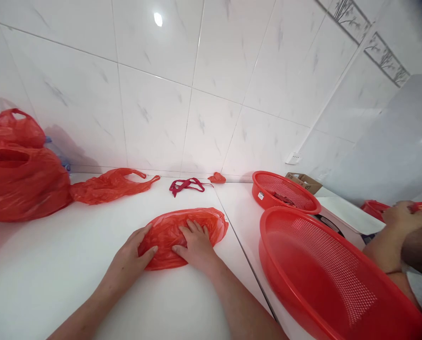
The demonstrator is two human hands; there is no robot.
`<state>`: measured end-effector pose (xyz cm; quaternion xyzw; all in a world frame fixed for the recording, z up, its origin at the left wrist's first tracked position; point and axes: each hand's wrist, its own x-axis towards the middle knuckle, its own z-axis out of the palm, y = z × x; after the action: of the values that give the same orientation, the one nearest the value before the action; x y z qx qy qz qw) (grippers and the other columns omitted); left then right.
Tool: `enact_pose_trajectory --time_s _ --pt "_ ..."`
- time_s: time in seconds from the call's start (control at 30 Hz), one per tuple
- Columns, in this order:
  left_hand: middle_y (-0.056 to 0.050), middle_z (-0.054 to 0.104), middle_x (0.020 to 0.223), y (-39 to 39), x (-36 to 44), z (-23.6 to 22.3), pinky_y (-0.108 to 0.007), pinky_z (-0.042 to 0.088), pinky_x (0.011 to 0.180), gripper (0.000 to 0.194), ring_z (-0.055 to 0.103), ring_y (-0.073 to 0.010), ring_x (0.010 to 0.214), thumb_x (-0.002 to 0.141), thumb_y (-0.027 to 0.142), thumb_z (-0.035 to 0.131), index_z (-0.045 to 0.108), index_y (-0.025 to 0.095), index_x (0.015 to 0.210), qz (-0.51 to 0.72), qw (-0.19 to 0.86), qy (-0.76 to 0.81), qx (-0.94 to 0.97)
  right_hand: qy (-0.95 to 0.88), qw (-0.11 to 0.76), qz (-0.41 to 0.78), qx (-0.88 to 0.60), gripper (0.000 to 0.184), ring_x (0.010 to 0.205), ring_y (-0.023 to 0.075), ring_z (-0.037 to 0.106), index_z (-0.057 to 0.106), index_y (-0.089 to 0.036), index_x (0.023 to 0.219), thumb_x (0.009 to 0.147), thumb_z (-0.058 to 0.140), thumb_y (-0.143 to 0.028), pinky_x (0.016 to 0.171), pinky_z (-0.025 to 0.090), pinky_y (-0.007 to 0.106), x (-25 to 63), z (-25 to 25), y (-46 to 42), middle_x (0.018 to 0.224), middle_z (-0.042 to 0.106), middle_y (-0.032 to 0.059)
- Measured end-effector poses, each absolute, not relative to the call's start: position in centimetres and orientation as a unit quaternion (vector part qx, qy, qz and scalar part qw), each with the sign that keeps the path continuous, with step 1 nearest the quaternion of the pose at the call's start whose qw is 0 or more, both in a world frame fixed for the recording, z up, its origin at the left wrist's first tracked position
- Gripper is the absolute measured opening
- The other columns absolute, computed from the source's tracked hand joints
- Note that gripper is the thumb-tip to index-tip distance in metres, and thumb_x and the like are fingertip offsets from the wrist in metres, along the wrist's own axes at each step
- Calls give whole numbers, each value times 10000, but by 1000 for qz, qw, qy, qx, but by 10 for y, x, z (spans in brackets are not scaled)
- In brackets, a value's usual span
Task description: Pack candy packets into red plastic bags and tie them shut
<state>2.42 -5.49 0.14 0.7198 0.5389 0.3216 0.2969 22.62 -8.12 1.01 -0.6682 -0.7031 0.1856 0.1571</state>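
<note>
Red thin plastic bag (pixel 185 236) lies flat, its long side running left to right; left hand (pixel 131 259) and right hand (pixel 196 245) both press it with flat, slightly spread fingers.

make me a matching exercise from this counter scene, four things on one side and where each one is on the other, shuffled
Things:
1. flattened red bag
2. dark red ribbon
3. small red basket
4. full red bags

Places:
A. far left of the counter
B. under the left hand and right hand
C. behind the large red basket
D. near the wall, behind the flattened bag

Pairs: 1-B, 2-D, 3-C, 4-A
</note>
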Motion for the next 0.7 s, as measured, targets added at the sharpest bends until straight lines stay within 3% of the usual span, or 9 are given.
enact_pose_trajectory --time_s 0.7 --pt "-52 441 1405 -55 24 3 -368 407 1020 612 456 -242 1256 795 329 426 358 209 1391 306 284 536 734 -704 161 183 -667 717 1416 262 74 328 -265 1418 812 468 -621 1123 27 488 226 9 -80 1540 169 50"
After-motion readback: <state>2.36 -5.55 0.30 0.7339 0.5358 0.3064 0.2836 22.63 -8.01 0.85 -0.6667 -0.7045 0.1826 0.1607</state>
